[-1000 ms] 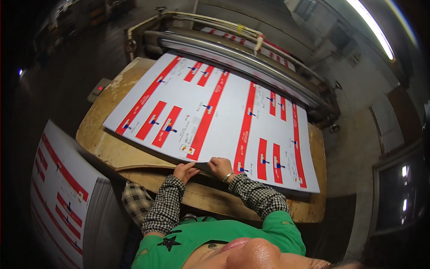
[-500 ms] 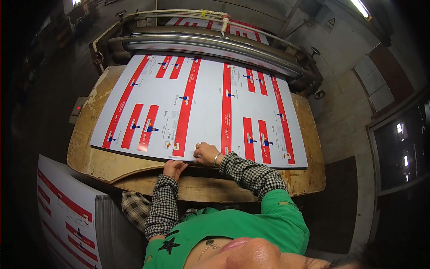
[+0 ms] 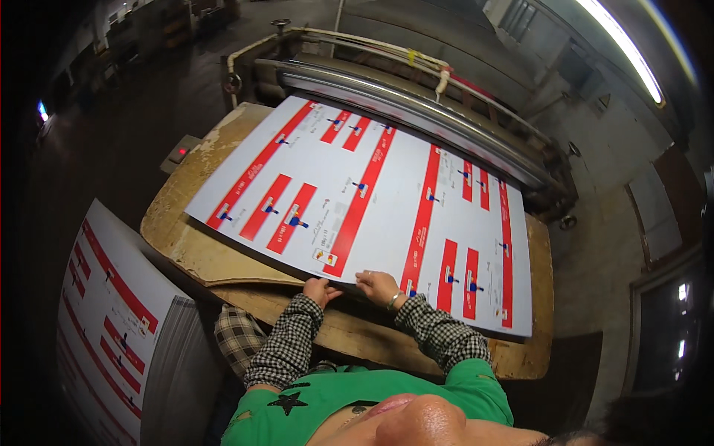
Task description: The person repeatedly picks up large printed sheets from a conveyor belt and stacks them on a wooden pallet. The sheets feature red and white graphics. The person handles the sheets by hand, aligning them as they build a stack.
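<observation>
A large white printed sheet point(image 3: 394, 215) with red stripes and small blue figures lies on the wooden table, its far edge at the metal rollers point(image 3: 416, 111). Both my hands are at the middle of its near edge. My left hand point(image 3: 318, 291) is closed at the edge, fingertips at the dark rim under the sheet. Just right of it, my right hand point(image 3: 378, 288) grips the same edge with bent fingers, a bracelet on its wrist. The undersides of both hands are hidden, as is how many sheets lie together.
The worn wooden table point(image 3: 175, 204) has rounded corners and a curved board at its near side. At the left stands a stack of similar printed sheets point(image 3: 104, 320). A small box with a red light point(image 3: 178, 154) sits by the table's left edge. Handwheels point(image 3: 567, 222) flank the roller machine.
The view has swung, so table and machine appear turned and further right. Both my hands stay at the sheet's near edge; my right fingers are less curled over its top.
</observation>
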Demonstrator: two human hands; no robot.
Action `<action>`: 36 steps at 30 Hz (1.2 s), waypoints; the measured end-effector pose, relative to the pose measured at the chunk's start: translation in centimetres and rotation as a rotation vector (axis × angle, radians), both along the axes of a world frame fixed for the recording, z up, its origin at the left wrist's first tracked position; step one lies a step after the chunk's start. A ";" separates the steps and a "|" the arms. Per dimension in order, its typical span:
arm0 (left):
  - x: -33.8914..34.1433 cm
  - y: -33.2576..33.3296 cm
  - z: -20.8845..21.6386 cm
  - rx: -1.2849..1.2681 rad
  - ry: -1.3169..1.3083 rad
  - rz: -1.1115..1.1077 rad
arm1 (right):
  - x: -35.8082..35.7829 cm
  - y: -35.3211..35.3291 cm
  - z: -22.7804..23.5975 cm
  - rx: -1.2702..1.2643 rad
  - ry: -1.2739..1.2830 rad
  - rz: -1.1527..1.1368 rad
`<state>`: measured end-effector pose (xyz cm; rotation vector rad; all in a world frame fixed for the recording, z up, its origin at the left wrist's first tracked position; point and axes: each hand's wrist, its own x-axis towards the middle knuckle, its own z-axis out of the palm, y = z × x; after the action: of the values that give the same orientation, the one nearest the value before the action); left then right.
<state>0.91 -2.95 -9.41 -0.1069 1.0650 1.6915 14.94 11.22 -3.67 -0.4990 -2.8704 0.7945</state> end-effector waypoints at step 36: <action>0.4 0.1 0.1 -0.068 0.070 0.019 | -1.0 1.9 -2.0 -0.166 -0.157 -0.051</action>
<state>1.29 -2.84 -9.29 -0.1023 1.1775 1.6870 13.99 13.11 -5.66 -0.6807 -2.9329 1.0343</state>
